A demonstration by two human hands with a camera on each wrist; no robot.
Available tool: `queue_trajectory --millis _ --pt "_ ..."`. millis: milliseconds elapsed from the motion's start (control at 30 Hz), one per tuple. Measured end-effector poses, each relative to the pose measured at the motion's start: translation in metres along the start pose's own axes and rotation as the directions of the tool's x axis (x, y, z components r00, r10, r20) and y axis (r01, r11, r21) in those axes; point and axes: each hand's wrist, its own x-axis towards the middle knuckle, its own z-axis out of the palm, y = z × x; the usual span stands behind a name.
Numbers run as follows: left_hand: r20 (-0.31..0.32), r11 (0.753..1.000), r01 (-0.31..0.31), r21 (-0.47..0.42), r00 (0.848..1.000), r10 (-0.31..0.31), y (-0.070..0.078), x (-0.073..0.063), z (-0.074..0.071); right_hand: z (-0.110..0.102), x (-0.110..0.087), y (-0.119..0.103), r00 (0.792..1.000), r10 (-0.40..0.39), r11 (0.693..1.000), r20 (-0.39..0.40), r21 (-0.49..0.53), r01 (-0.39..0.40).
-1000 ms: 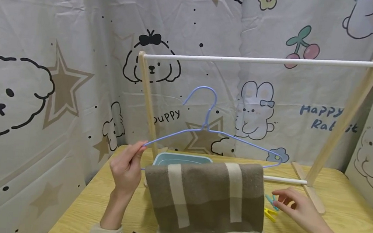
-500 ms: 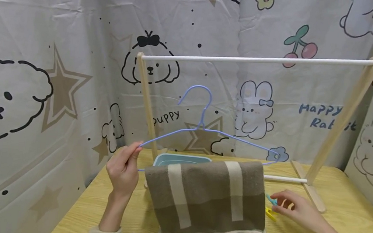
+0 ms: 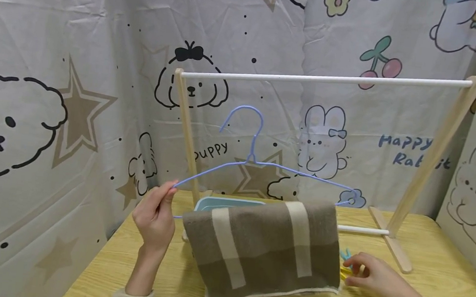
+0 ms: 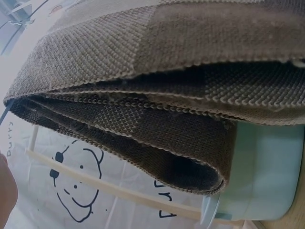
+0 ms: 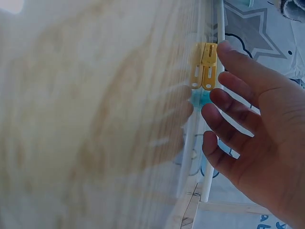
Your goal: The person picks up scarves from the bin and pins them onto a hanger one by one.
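Observation:
My left hand [image 3: 156, 217] pinches the left end of a blue wire hanger [image 3: 252, 157], which stands up with its hook at the top. Over its lower bar hangs a folded brown checked cloth [image 3: 271, 250] with cream stripes. In the left wrist view the knitted cloth [image 4: 114, 52] shows its folded layers from the side. To the right of it, my right hand [image 3: 373, 276] is low over the table, fingers loosely bent around nothing. A yellow clothespin [image 5: 209, 67] lies just past its thumb tip, with a light blue clothespin [image 3: 345, 254] behind.
A wooden rack with a white top rail [image 3: 324, 80] stands behind the hanger. Partly hidden by the cloth is a light blue plastic basin [image 4: 262, 171]. The rack's right foot [image 3: 391, 240] rests on the wooden table [image 3: 427, 269] beyond my right hand.
The hanger and my left hand have shifted slightly left, the hanger tilting a little. My right hand has moved down from beside the blue clothespin to the yellow one.

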Motion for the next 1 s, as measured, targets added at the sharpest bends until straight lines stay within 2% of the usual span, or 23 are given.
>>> queue_trajectory --millis 233,400,533,600,667,800,900,1000 --pt "0.006 1.0 -0.01 -0.024 1.0 0.01 -0.002 0.001 -0.001 -0.002 0.002 -0.004 0.998 0.054 0.996 0.014 -0.069 -0.053" --pt "0.007 1.0 -0.02 -0.017 1.0 0.02 -0.002 0.001 -0.001 -0.003 0.001 -0.006 0.997 0.081 0.994 -0.002 -0.073 -0.081" --pt "0.005 1.0 -0.017 -0.014 1.0 0.017 -0.003 0.002 -0.002 -0.006 0.0 -0.012 0.993 -0.017 0.997 -0.121 -0.079 0.007" --pt "0.008 1.0 -0.015 -0.015 1.0 0.015 -0.004 0.002 -0.002 -0.01 0.002 -0.017 0.975 -0.073 0.993 -0.211 -0.107 0.051" --pt "0.009 1.0 -0.014 -0.015 1.0 0.014 -0.004 0.002 -0.003 -0.016 0.005 -0.025 0.946 -0.119 0.986 -0.301 -0.146 0.078" --pt "0.009 1.0 -0.014 -0.025 1.0 0.014 -0.004 0.001 -0.003 -0.031 0.008 -0.044 0.892 -0.139 0.981 -0.43 -0.181 0.066" --pt "0.013 0.999 -0.011 -0.035 1.0 0.012 -0.004 0.001 -0.003 -0.044 0.01 -0.06 0.842 -0.176 0.98 -0.509 -0.168 0.104" --pt "0.022 0.999 -0.011 -0.032 1.0 0.012 -0.004 0.0 -0.003 -0.052 0.011 -0.076 0.795 -0.245 0.969 -0.555 -0.162 0.186"
